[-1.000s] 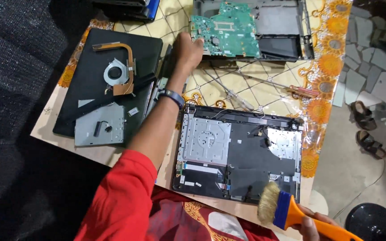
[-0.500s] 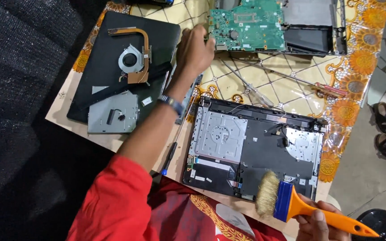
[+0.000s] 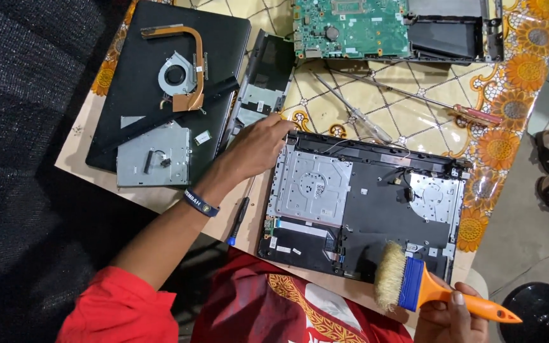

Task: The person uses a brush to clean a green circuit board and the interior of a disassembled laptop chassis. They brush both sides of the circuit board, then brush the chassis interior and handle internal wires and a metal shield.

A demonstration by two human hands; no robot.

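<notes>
The left arm extends forward from a red sleeve, forearm bare, with a dark band around the wrist. The left hand (image 3: 258, 147) lies palm down, fingers (image 3: 285, 129) stretched forward and slightly spread. The right hand (image 3: 447, 316) sits low at the bottom edge, only partly visible, its fingers curled closed around a handle, thumb on top.

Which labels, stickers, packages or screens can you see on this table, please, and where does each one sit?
No packages or lit screens show.
Small white stickers: on the opened laptop base, along its near-left edge by the ribbon cables; rectangular, print too small to tell.
Wristband: on the left hand's wrist; dark blue with pale lettering.
</notes>
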